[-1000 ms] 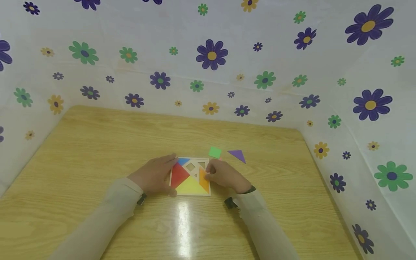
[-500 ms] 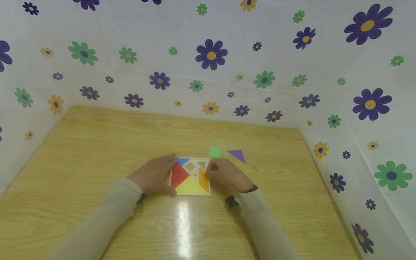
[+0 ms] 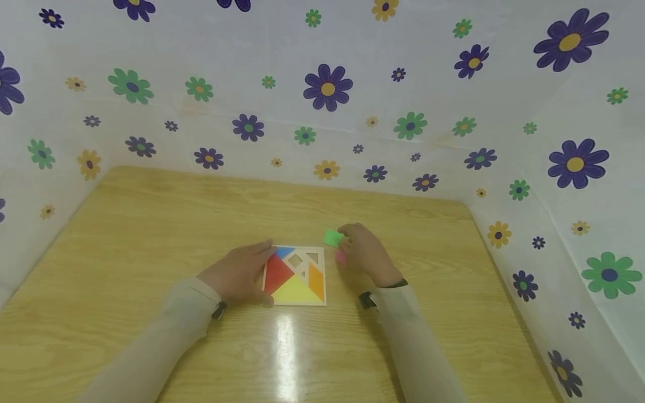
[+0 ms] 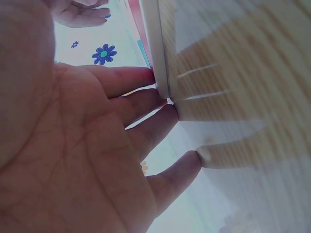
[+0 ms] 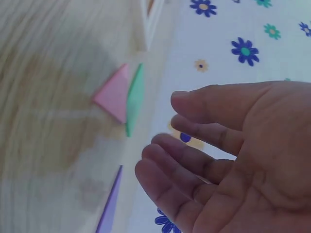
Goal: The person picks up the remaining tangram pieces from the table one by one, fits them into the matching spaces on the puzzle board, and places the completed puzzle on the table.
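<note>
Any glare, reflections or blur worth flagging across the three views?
Head: a bright glare streak on the wooden table, below the tangram board; left wrist: the left hand partly mirrored in the wooden table; right wrist: soft focus, wood grain smeared around the pink triangle.

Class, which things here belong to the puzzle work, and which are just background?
Puzzle work:
puzzle tray
set in it: red piece, yellow piece, blue piece, orange piece
loose: green piece, pink piece, purple piece

Background:
table
flowered sheet
</note>
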A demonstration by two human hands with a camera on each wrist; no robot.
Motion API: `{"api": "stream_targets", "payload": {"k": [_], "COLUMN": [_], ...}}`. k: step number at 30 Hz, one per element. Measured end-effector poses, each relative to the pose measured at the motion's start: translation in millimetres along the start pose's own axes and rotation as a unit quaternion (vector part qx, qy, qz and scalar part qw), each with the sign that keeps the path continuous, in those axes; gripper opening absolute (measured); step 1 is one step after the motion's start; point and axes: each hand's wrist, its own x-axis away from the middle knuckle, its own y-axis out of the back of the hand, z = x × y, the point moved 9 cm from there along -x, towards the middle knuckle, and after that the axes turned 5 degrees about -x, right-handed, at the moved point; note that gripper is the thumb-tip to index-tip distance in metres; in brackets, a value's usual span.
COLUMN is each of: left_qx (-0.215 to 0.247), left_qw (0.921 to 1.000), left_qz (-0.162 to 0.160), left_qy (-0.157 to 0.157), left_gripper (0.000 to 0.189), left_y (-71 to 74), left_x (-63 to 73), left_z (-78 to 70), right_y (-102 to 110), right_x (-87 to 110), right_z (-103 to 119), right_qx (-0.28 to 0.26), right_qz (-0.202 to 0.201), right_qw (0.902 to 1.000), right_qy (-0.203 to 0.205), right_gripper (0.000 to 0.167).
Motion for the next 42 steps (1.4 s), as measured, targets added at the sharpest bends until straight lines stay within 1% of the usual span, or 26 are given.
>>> {"api": "stream_targets", "payload": {"k": [3, 5, 9, 11, 14, 18, 20, 22, 24, 25, 27, 28, 30, 31, 32, 35, 39, 42], "left_qx": [0.003, 0.004, 0.005, 0.003, 0.001, 0.004, 0.008, 0.009, 0.008, 0.006, 0.004, 0.002, 0.000, -0.001, -0.001, 0.001, 0.007, 0.006], "left_qw": [1.0000, 1.0000, 1.0000, 1.0000, 1.0000, 0.9999, 0.9998, 0.9998, 0.9998, 0.9998, 0.9998, 0.9998, 0.9998, 0.9998, 0.9998, 0.9998, 0.9999, 0.9999], "left_qz": [0.002, 0.002, 0.003, 0.001, 0.001, -0.006, -0.008, -0.007, -0.005, -0.006, -0.009, -0.009, -0.011, -0.012, -0.014, -0.010, -0.006, -0.008], "left_qy": [0.002, 0.000, -0.002, -0.004, -0.005, -0.014, -0.018, -0.018, -0.016, -0.016, -0.016, -0.016, -0.015, -0.016, -0.017, -0.014, -0.010, -0.011], "left_gripper": [0.112, 0.113, 0.113, 0.113, 0.113, 0.111, 0.110, 0.109, 0.109, 0.110, 0.110, 0.110, 0.111, 0.112, 0.112, 0.113, 0.112, 0.112], "left_y": [-2.1, -3.3, -5.4, -5.3, -4.4, -0.1, 1.7, 2.2, 2.0, 2.0, 1.5, 1.2, -0.2, -0.9, -1.7, -2.7, -1.4, -0.3], "left_x": [-0.5, -0.9, -2.3, -2.8, -2.8, 0.1, 2.2, 3.8, 4.9, 5.2, 4.7, 4.2, 2.1, 1.0, -0.2, -0.9, 1.9, 2.3], "left_z": [0.2, 0.1, 0.2, 0.2, -0.1, -2.8, -4.7, -5.4, -5.5, -5.7, -4.5, -3.7, -1.1, 0.1, 1.4, 2.7, 0.7, -0.2], "right_y": [-7, -11, -16, -15, -10, -6, -7, -8, -8, -8, -9, -10, -12, -13, -14, -18, -21, -21], "right_x": [-5.6, -8.5, -11.8, -11.8, -9.1, -2.0, 0.2, -0.7, -2.2, -3.5, -4.8, -4.9, -5.7, -6.2, -6.8, -7.4, -5.8, -5.2], "right_z": [-4, -7, -12, -12, -16, -22, -23, -19, -13, -7, 1, 4, 7, 9, 7, 6, 6, 6], "right_qx": [0.042, 0.058, 0.069, 0.070, 0.038, -0.015, -0.023, -0.008, 0.027, 0.060, 0.105, 0.117, 0.117, 0.113, 0.098, 0.089, 0.096, 0.091], "right_qz": [0.007, 0.011, 0.016, 0.013, 0.007, 0.015, 0.021, 0.015, 0.004, -0.002, -0.015, -0.016, -0.011, -0.008, -0.004, 0.008, 0.006, 0.000], "right_qw": [0.9991, 0.9983, 0.9975, 0.9974, 0.9986, 0.9953, 0.9946, 0.9971, 0.9991, 0.9982, 0.9932, 0.9908, 0.9893, 0.9892, 0.9914, 0.9927, 0.9919, 0.9924], "right_qy": [0.005, 0.004, 0.000, -0.002, -0.035, -0.094, -0.099, -0.074, -0.031, 0.002, 0.049, 0.066, 0.086, 0.093, 0.086, 0.081, 0.083, 0.083], "right_gripper": [0.043, 0.046, 0.046, 0.045, 0.041, 0.033, 0.035, 0.042, 0.048, 0.045, 0.044, 0.043, 0.040, 0.039, 0.043, 0.042, 0.035, 0.033]}}
